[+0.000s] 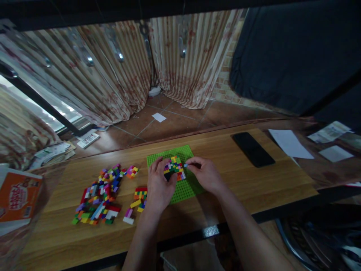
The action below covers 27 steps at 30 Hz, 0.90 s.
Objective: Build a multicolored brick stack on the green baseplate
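at the far left, an orange-and-white box (18, 197) sits just beyond the end of the wooden desk (231, 184). next comes a loose pile of coloured bricks (98, 197) on the desk, with a pink-and-yellow cluster (132, 171) near its upper right. a smaller group of bricks (140, 194) lies just beside the left hand (160, 186). that hand arches over the green baseplate (184, 191), its thumb and fingers bent around the left side of the multicoloured brick build (176, 165) on the plate; whether it grips the build i cannot tell. at the build's right edge, the right hand (207, 175) pinches what seems to be a small pale blue brick (185, 165) between its fingertips. farther right, a black phone (253, 149) lies on the desk, with a white sheet (290, 143) beyond.
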{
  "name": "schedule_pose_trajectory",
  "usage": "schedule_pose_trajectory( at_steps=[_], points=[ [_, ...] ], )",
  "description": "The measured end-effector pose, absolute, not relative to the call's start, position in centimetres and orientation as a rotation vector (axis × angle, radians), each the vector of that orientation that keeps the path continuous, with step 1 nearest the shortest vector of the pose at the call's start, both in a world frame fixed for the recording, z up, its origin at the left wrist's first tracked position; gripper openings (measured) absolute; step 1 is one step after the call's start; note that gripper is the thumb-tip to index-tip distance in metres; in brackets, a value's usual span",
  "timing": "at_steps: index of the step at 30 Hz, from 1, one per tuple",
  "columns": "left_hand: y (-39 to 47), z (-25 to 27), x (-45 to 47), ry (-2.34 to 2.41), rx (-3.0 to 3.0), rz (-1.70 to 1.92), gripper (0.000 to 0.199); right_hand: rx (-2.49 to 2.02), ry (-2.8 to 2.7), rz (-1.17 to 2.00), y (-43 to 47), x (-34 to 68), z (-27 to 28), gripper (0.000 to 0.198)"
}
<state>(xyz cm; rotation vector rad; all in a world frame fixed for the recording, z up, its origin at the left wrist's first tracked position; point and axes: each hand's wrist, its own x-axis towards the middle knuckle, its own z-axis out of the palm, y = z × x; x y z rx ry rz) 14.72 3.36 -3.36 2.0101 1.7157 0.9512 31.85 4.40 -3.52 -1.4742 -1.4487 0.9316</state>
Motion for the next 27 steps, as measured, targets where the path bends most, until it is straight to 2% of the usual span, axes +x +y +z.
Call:
schedule_pose_trajectory(
  at_steps=[10,19,27],
  points=[
    [3.0,-3.0,14.4,1.728,1.933,0.933,0.039,-1.384,-1.524,1.031,4.1,31.5,-4.0,0.011],
    [3.0,-3.0,14.6,1.735,1.942,0.936,0.037,-1.376,-1.551,0.978,4.5,31.1,-4.8,0.009],
    [3.1,-3.9,16.2,1.833,1.876,1.103,0.035,-1.390,-1.491,1.022,4.4,30.9,-4.6,0.012]
  ],
)
